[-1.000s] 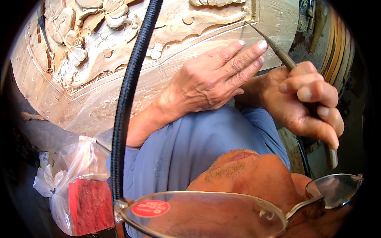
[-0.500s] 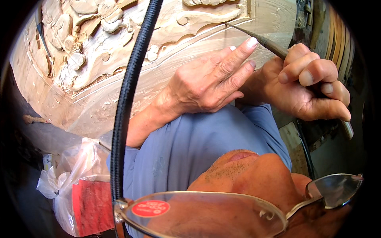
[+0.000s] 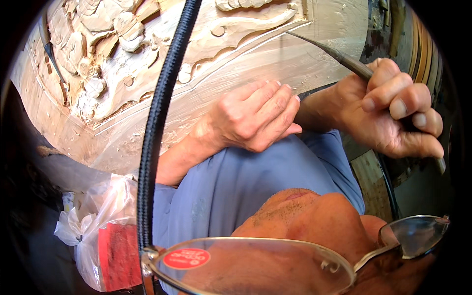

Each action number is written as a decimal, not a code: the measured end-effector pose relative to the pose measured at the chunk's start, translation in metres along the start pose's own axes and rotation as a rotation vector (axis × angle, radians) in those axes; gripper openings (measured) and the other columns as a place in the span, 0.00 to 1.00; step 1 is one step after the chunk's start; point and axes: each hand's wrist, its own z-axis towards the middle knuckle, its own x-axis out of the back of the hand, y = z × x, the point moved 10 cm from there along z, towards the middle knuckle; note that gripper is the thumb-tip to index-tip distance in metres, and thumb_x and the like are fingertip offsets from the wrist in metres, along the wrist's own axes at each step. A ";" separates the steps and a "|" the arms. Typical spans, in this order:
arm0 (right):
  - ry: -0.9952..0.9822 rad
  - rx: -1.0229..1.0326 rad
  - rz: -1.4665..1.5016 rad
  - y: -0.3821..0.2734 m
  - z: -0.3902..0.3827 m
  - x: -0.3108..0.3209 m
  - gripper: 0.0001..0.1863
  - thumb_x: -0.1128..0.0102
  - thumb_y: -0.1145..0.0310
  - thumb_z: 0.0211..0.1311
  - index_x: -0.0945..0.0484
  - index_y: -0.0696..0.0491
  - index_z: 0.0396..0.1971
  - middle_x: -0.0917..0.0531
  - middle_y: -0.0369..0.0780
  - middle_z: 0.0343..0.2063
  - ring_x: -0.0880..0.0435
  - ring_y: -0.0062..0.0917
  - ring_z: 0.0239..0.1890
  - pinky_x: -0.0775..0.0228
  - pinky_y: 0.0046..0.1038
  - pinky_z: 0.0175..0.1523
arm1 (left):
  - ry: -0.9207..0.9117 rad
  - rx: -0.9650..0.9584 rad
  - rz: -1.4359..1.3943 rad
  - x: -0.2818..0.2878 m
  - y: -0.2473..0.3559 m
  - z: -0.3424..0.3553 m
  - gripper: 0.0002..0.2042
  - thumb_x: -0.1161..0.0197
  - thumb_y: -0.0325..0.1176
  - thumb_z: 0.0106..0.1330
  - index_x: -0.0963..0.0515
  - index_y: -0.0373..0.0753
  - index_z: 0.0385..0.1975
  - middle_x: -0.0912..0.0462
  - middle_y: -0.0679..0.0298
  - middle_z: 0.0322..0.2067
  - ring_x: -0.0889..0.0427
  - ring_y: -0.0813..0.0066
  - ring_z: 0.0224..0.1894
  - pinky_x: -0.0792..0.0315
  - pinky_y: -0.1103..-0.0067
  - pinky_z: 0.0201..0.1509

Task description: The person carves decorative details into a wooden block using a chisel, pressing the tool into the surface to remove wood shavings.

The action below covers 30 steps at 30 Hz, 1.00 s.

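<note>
My right hand (image 3: 398,108) is wrapped round a carving chisel (image 3: 339,56), and the butt of its handle shows below the fist. The slim dark blade points up and left, its tip near a straight line at the edge of the carved wooden panel (image 3: 324,49). Whether the tip touches the wood, I cannot tell. My left hand (image 3: 248,115) is over the near part of the panel, back upward. Its fingers are loosely bent, and the thumb stands apart from them. Nothing shows in that hand, though its palm is hidden.
A dark-handled tool (image 3: 49,49) lies on the carving at far left. A black braided cord (image 3: 162,108) crosses the view. A clear plastic bag (image 3: 105,196) with a red piece (image 3: 120,255) sits at lower left. Several wooden strips (image 3: 427,54) stand at far right.
My left hand has drawn its stretched fingers back from the chisel and bent them. My right hand has moved slightly right and down with the chisel, whose tip has shifted a little right.
</note>
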 end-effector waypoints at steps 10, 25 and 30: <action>0.335 0.168 -0.295 -0.003 -0.016 0.016 0.30 0.59 0.35 0.77 0.34 0.46 0.25 0.29 0.39 0.16 0.46 0.18 0.07 0.58 0.20 0.14 | 0.111 -0.051 0.073 0.000 0.008 -0.017 0.17 0.27 0.43 0.61 0.16 0.33 0.35 0.14 0.58 0.33 0.12 0.65 0.34 0.14 0.73 0.41; -0.185 -0.336 0.491 0.066 -0.035 -0.030 0.27 0.47 0.41 0.68 0.37 0.41 0.13 0.24 0.31 0.20 0.34 0.14 0.13 0.47 0.21 0.27 | 0.092 -0.009 0.284 0.046 0.020 -0.076 0.12 0.24 0.34 0.60 0.16 0.34 0.38 0.16 0.63 0.29 0.15 0.73 0.29 0.18 0.80 0.33; -0.243 -0.380 0.490 0.057 -0.026 -0.022 0.26 0.46 0.41 0.67 0.34 0.41 0.15 0.22 0.31 0.21 0.32 0.13 0.14 0.46 0.20 0.28 | -0.012 0.239 0.362 0.085 0.012 -0.123 0.12 0.23 0.33 0.61 0.15 0.36 0.40 0.19 0.67 0.22 0.24 0.75 0.18 0.33 0.79 0.21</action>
